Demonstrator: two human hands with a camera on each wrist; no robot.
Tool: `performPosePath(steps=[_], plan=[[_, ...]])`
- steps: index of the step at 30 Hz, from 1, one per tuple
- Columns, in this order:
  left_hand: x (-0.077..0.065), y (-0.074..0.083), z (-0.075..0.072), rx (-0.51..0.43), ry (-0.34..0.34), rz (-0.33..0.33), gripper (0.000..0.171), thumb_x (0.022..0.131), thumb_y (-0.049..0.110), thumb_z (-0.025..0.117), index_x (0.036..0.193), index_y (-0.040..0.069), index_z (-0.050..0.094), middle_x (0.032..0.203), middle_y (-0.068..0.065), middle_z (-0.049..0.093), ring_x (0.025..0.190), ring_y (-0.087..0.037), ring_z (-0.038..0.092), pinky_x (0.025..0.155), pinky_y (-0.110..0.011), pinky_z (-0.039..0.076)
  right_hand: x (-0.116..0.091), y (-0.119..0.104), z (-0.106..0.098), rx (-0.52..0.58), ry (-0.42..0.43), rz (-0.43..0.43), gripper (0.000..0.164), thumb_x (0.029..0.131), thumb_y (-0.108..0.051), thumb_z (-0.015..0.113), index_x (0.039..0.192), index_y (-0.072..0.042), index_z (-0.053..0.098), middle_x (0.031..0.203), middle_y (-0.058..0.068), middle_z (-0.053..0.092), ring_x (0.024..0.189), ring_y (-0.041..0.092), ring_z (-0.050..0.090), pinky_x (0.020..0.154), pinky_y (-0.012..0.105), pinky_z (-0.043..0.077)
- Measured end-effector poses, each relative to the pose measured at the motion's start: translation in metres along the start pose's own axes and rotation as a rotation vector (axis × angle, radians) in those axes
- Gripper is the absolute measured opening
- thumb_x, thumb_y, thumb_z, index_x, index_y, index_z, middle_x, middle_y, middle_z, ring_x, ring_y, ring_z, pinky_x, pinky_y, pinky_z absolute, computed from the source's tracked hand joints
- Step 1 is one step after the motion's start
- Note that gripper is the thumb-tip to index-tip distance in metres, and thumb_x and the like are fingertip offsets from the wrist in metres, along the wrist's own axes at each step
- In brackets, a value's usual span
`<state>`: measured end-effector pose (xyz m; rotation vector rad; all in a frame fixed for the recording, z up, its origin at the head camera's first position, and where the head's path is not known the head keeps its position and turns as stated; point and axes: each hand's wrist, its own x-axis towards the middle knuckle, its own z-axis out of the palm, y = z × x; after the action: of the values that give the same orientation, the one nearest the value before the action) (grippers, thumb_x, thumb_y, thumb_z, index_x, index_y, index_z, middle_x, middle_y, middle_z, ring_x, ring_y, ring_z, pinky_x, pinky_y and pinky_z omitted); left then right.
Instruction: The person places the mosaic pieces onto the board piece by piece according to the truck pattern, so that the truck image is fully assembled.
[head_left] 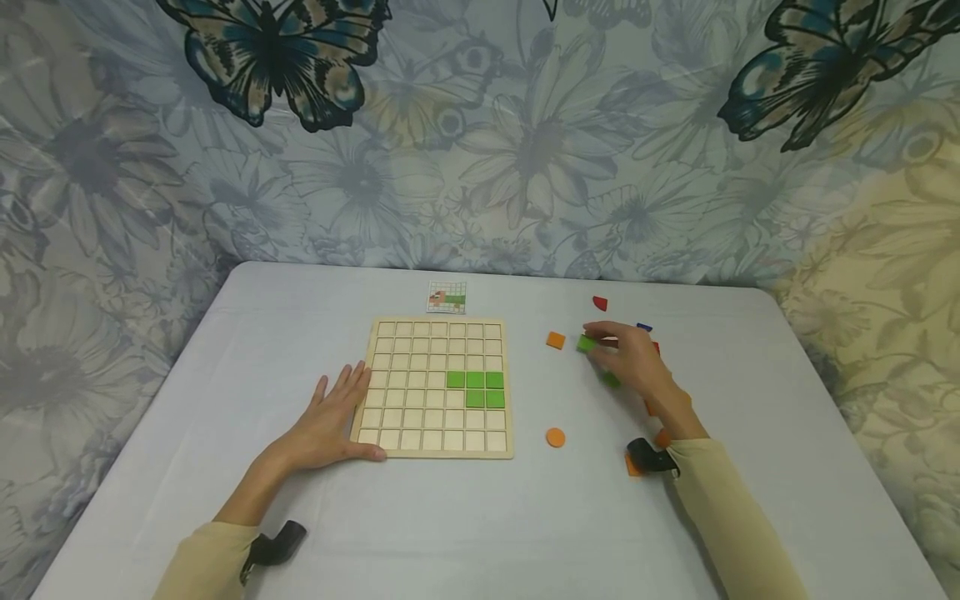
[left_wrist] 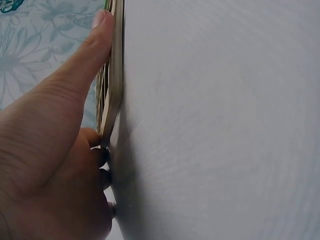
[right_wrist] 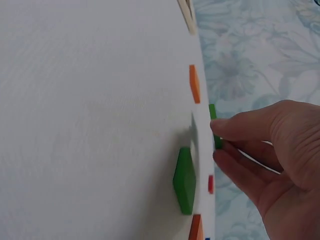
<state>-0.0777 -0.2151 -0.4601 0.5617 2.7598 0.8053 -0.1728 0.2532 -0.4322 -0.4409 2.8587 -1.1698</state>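
A wooden grid board point(head_left: 442, 454) lies on the white table, with several green square tiles point(head_left: 475, 380) set in cells at its right side. My left hand point(head_left: 326, 425) rests against the board's left edge, fingers spread and thumb at the near corner. To the right of the board, my right hand point(head_left: 633, 360) pinches a green tile point(right_wrist: 212, 111) between thumb and fingers, lifted off the table. Another green tile point(right_wrist: 185, 182) lies on the cloth beneath that hand; in the head view the hand partly hides it.
A small pattern card point(head_left: 447, 297) lies behind the board. Loose pieces are spread on the right: an orange square point(head_left: 555, 340), an orange disc point(head_left: 555, 437), a red piece point(head_left: 600, 303) and a blue piece point(head_left: 644, 327). More orange and red pieces are partly covered by the right arm.
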Motion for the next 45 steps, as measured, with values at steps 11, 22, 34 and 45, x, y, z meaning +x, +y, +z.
performPosePath(steps=[11, 22, 34, 45], plan=[[0.001, 0.001, -0.002, -0.009, -0.011, -0.012, 0.131, 0.067, 0.065, 0.078, 0.156, -0.001, 0.009, 0.163, -0.02, 0.004, 0.149, -0.039, -0.002, 0.116, -0.059, -0.008, 0.013, -0.025, 0.019, -0.026, -0.006, -0.092, 0.037, 0.086, 0.007, 0.069, 0.122, 0.004, 0.064, 0.118, 0.019, 0.068, 0.109, 0.034, 0.064, 0.095, 0.046, 0.051], [0.005, 0.0, -0.001, 0.001, -0.014, -0.008, 0.132, 0.066, 0.068, 0.077, 0.156, -0.001, 0.009, 0.163, -0.019, 0.004, 0.149, -0.039, -0.001, 0.116, -0.059, -0.008, 0.022, -0.05, 0.048, -0.001, -0.041, -0.143, 0.036, 0.084, 0.009, 0.069, 0.12, 0.006, 0.065, 0.116, 0.018, 0.069, 0.106, 0.031, 0.065, 0.095, 0.045, 0.052], [0.002, -0.001, 0.0, -0.003, -0.015, -0.02, 0.132, 0.066, 0.069, 0.076, 0.156, -0.001, 0.009, 0.163, -0.019, 0.004, 0.149, -0.038, -0.002, 0.116, -0.058, -0.008, 0.025, -0.066, 0.074, 0.002, -0.098, -0.153, 0.037, 0.084, 0.008, 0.07, 0.121, 0.003, 0.066, 0.118, 0.015, 0.069, 0.108, 0.028, 0.065, 0.095, 0.039, 0.052], [0.001, -0.001, -0.001, -0.003, -0.011, -0.013, 0.132, 0.066, 0.069, 0.077, 0.156, -0.001, 0.009, 0.163, -0.019, 0.004, 0.149, -0.039, -0.001, 0.116, -0.059, -0.007, 0.03, -0.089, 0.091, 0.046, -0.152, -0.196, 0.034, 0.087, 0.003, 0.068, 0.121, 0.0, 0.067, 0.116, 0.009, 0.07, 0.106, 0.024, 0.066, 0.094, 0.036, 0.052]])
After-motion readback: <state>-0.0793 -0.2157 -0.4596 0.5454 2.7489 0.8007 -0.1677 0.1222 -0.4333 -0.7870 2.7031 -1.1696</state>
